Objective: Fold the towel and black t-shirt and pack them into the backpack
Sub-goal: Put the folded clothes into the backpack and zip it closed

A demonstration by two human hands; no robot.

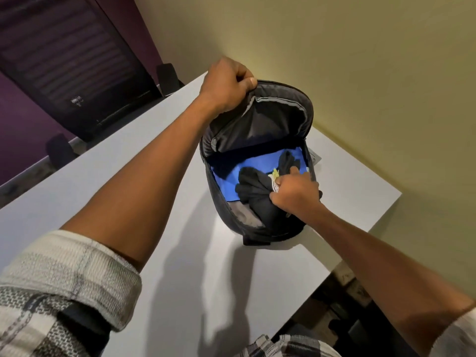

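Left fingers [244,82]: closed on the upper edge of the open flap [260,119], holding it lifted.
Left hand [226,83]: above the far left rim of the backpack [221,202], forearm stretched over the bench [123,155].
Backpack: stands on the white bench near its right corner, main compartment wide open.
Towel [260,163]: blue cloth, lies inside the backpack under the black cloth.
Black t-shirt [255,189]: bunched inside the compartment, on the towel; a small light label shows beside the thumb.
Right fingers [277,199]: closed, gripping the black t-shirt.
Right hand [296,194]: inside the opening, at its near right side.
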